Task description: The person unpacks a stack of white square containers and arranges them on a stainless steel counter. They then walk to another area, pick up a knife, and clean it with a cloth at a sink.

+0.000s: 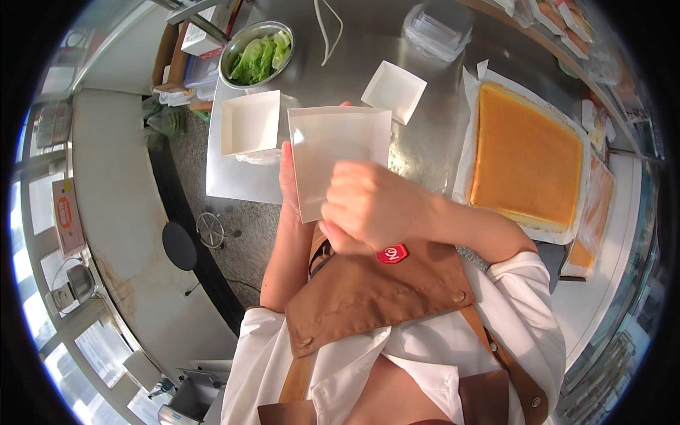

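My left hand (289, 178) holds a white paper box with a clear, shiny lid or window (340, 138), tilted up before my chest; fingertips show at its far edge. Above the box's near right part is my right hand (358, 207), its fingers curled; whether it pinches something or touches the box cannot be seen. An open white paper box (251, 125) stands to the left on the table, partly over clear plastic. Beyond the held box, to the right, lies a smaller open white paper tray (394, 91).
A steel bowl (225, 69) of lettuce (260, 58) stands at the far left of the steel table (239, 178). On the right lies a large sheet cake (526, 159) on white paper. A stack of clear plastic containers (438, 29) and a white cable (328, 37) are at the back.
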The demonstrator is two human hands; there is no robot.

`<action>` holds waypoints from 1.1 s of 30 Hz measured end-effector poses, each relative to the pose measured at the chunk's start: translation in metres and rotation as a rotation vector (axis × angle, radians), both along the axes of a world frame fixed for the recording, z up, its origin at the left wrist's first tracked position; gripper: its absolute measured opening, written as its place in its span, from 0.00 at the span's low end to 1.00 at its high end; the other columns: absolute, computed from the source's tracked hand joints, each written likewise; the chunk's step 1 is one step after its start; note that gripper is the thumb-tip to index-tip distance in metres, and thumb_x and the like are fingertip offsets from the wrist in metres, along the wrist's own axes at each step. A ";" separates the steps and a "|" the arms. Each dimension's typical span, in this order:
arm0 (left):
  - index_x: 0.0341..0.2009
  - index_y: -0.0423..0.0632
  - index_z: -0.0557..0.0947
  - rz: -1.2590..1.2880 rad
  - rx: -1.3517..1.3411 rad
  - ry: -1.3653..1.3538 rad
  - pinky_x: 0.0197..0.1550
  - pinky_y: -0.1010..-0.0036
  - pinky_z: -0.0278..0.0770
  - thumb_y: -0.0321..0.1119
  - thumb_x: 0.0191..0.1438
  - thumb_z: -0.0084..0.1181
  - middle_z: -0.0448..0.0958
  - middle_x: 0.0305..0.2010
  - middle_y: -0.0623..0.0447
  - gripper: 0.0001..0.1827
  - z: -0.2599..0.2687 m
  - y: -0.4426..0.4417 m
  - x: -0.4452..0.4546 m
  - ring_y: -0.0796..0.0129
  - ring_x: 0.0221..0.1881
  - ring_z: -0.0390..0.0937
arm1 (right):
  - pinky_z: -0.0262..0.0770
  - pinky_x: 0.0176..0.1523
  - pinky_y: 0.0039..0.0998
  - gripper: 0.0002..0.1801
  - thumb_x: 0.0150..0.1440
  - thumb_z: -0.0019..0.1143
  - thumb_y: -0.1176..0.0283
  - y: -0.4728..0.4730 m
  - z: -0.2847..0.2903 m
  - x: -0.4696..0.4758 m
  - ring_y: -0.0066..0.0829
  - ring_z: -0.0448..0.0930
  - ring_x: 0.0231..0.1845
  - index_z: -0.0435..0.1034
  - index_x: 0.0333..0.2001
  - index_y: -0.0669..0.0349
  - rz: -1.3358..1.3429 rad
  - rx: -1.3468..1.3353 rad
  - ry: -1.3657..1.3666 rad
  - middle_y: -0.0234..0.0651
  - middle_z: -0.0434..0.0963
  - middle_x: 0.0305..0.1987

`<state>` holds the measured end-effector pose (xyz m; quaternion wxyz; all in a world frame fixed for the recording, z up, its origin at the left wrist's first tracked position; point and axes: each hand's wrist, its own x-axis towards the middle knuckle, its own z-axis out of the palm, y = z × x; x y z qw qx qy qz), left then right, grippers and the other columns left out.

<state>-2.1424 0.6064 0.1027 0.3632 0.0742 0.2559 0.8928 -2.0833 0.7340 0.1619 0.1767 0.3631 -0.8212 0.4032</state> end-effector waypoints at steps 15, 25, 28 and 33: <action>0.66 0.52 0.64 0.474 -1.361 1.447 0.63 0.57 0.61 0.43 0.35 0.73 0.57 0.67 0.38 0.51 0.048 -0.048 -0.005 0.48 0.68 0.54 | 0.72 0.46 0.31 0.16 0.44 0.39 0.91 0.010 -0.042 0.058 0.34 0.76 0.46 0.68 0.35 0.65 0.105 -0.370 -1.044 0.40 0.67 0.61; 0.68 0.50 0.57 0.531 -0.457 0.101 0.61 0.60 0.67 0.64 0.57 0.47 0.61 0.66 0.49 0.43 0.008 -0.087 0.020 0.57 0.62 0.64 | 0.72 0.56 0.29 0.15 0.57 0.48 0.82 -0.016 -0.072 0.052 0.28 0.76 0.48 0.62 0.48 0.61 -0.009 -0.597 -1.123 0.36 0.71 0.51; 0.66 0.49 0.61 0.502 -0.076 -0.109 0.61 0.61 0.67 0.66 0.63 0.31 0.62 0.64 0.49 0.39 -0.040 -0.108 0.020 0.58 0.62 0.64 | 0.72 0.52 0.27 0.11 0.61 0.45 0.80 -0.023 -0.074 0.054 0.22 0.75 0.44 0.59 0.47 0.61 -0.012 -0.784 -1.216 0.35 0.72 0.44; 0.67 0.48 0.58 0.358 0.285 -0.135 0.63 0.57 0.64 0.69 0.57 0.36 0.58 0.66 0.45 0.45 -0.050 -0.097 0.013 0.53 0.64 0.61 | 0.71 0.51 0.27 0.05 0.63 0.43 0.80 -0.023 -0.084 0.060 0.21 0.74 0.43 0.60 0.42 0.62 -0.041 -0.711 -1.189 0.34 0.73 0.42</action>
